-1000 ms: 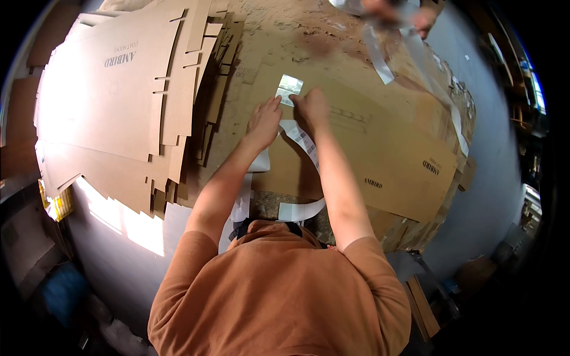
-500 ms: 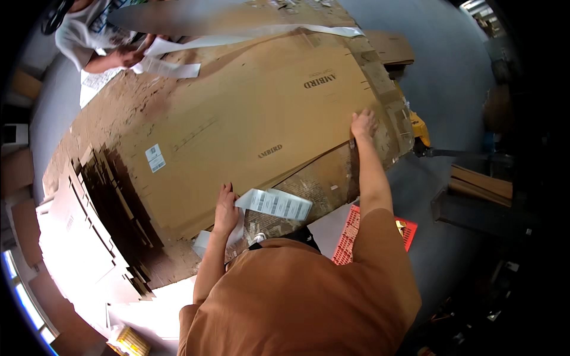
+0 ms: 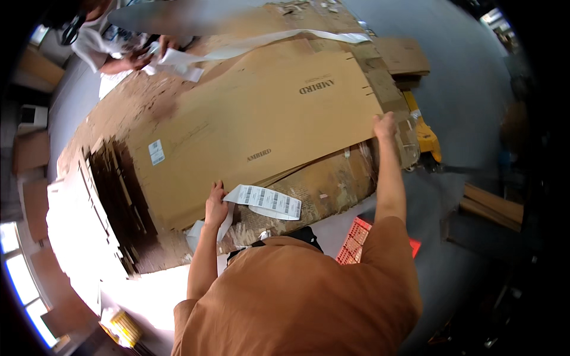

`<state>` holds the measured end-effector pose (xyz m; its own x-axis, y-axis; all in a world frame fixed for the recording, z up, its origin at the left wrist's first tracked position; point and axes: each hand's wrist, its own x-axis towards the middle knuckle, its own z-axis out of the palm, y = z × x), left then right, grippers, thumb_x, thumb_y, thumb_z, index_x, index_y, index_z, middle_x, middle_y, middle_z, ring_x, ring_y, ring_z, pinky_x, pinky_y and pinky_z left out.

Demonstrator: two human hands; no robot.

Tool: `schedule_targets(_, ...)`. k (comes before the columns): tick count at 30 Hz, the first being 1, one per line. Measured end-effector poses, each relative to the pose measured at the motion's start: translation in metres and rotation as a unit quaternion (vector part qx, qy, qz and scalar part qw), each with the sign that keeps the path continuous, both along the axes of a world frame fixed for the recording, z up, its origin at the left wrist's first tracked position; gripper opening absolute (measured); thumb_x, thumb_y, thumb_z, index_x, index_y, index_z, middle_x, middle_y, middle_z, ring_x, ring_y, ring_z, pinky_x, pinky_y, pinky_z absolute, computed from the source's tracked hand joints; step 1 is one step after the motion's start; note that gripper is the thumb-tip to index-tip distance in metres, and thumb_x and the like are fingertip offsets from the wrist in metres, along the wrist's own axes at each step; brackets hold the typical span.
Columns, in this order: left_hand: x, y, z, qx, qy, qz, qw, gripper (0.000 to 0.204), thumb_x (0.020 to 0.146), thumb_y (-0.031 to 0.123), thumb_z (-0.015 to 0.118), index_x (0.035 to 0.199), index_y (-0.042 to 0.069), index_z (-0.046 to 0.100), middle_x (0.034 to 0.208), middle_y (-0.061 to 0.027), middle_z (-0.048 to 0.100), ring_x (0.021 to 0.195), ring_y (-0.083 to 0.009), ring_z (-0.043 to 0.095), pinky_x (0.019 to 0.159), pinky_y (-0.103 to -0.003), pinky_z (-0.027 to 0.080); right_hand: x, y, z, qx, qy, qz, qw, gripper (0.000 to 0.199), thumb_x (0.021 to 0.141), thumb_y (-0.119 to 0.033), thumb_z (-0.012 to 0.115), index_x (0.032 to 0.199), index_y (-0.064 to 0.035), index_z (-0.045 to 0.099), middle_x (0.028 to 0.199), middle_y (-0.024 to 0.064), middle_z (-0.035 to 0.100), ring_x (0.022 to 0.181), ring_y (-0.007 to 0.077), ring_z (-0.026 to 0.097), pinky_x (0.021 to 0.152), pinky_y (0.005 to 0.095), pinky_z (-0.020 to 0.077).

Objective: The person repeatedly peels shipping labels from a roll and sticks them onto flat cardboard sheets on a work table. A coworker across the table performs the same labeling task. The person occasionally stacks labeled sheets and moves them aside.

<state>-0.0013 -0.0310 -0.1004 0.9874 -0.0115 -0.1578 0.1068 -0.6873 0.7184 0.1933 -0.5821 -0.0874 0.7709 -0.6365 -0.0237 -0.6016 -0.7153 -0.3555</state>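
A large flattened cardboard box (image 3: pixel 237 113) with dark print and a white label (image 3: pixel 156 152) near its left end lies in front of me, over at least one more sheet. At its right near corner my right hand (image 3: pixel 385 126) is closed on the edge. My left hand (image 3: pixel 217 204) is at the near edge of the box, its fingertips touching the cardboard. A strip of white barcode labels (image 3: pixel 270 202) is held in that hand, looping out to the right, with a pale tail hanging below.
Beneath the box is a worn, cardboard-covered work surface (image 3: pixel 332 178). Upright cardboard sheets (image 3: pixel 113 196) are stacked at left. Across the surface, a co-worker's hands (image 3: pixel 139 59) handle a long white strip (image 3: pixel 267 38). A red crate (image 3: pixel 354 240) and yellow equipment (image 3: pixel 428 139) are at right.
My right hand has gone from lying on the box with fingers spread to closing on its corner. The view has shifted slightly. The co-worker's hands and strip have moved.
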Motion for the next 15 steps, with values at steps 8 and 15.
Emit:
schedule_targets(8,-0.037,-0.003,-0.004,-0.444,0.185,0.248,0.841,0.018,0.087,0.005,0.052,0.104,0.003,0.059,0.093,-0.004,0.063,0.085,-0.0129,0.06,0.074,-0.026,0.05,-0.024,-0.036,0.106,0.269,-0.063,0.181,0.944,0.031,0.088,-0.025,0.058,0.1,0.0029,0.06,0.088,0.0052,0.061,0.079,0.013,0.052,0.071,0.0289,0.0425)
schedule_targets(15,-0.056,-0.031,0.014,-0.692,0.093,0.27,0.663,0.015,0.093,0.008,0.049,0.105,0.003,0.057,0.098,-0.0068,0.061,0.09,-0.0161,0.059,0.079,-0.031,0.051,-0.086,-0.023,0.193,0.296,-0.049,0.146,0.943,0.026,0.092,-0.021,0.052,0.069,-0.0103,0.047,0.057,-0.0072,0.036,0.046,0.0028,0.03,0.041,0.0225,0.0229)
